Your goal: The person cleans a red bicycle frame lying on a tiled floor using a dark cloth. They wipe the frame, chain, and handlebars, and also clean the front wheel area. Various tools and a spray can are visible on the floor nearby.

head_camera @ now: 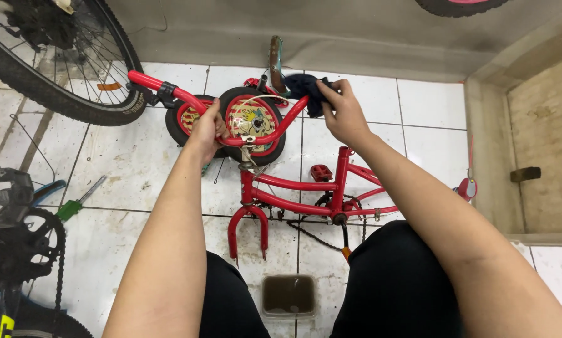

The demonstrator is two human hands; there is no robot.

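Red child's bicycle frame (306, 194) lies stripped on the tiles, fork empty, chain slack.
I see my left hand (207, 130) closed around the handlebar (231, 122) above the frame, right hand (343, 112) pinching a dark rag (307, 87) on its far end; wiping looks underway, wheels unfitted.

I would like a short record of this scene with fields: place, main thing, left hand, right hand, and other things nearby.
place: white tiled floor, dirty in spots
main thing: small red bicycle frame lying upside down, front fork without a wheel
left hand: left hand grips the red handlebar
right hand: right hand presses a dark cloth on the handlebar's right end
nearby: green screwdriver; large spoked wheel; small wheels; floor drain
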